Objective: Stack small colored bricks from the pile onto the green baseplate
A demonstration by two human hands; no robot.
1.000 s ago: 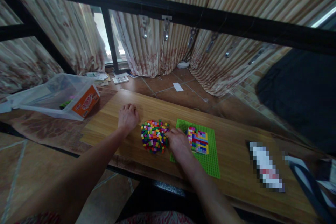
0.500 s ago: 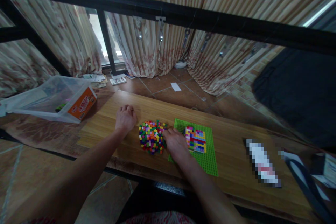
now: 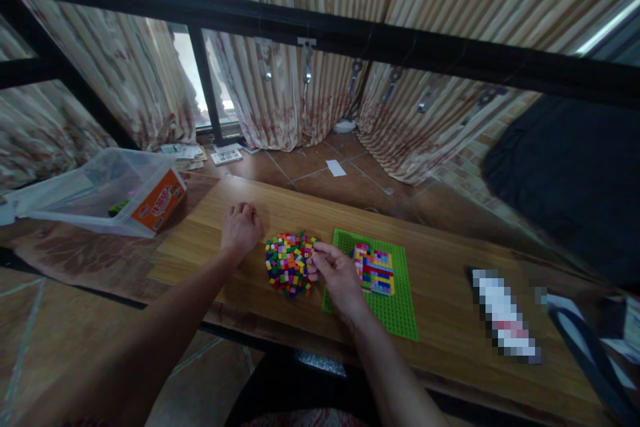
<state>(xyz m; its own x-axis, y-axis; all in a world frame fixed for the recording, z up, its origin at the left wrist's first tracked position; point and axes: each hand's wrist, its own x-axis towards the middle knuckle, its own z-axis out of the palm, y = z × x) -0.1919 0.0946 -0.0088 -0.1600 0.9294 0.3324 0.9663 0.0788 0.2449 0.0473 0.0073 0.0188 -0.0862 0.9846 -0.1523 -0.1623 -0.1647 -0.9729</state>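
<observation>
My right hand (image 3: 339, 275) is at the right edge of a heap of small multicoloured building bricks (image 3: 289, 263), thumb and fingertips pinched together. Whatever lies in the pinch is too small to make out. Beyond the hand, a green baseplate (image 3: 400, 310) carries a low block of bricks (image 3: 375, 270) in stripes of several colours; the hand and wrist cover part of the plate's left side. Left of the heap, my left hand (image 3: 241, 230) rests on the wooden tabletop (image 3: 200, 240), its fingers curled in and apart from the bricks.
A clear plastic box (image 3: 95, 217) with an orange label stands at the table's left end. A blurred-out white object (image 3: 505, 317) lies on the right. A black metal bar (image 3: 350, 37) crosses in front of the curtains (image 3: 280, 93). Papers (image 3: 227, 155) lie on the floor behind.
My right hand has turned so that its thumb and fingertips show, lifting slightly at the heap's edge. The left hand stays in place. The view has shifted a little.
</observation>
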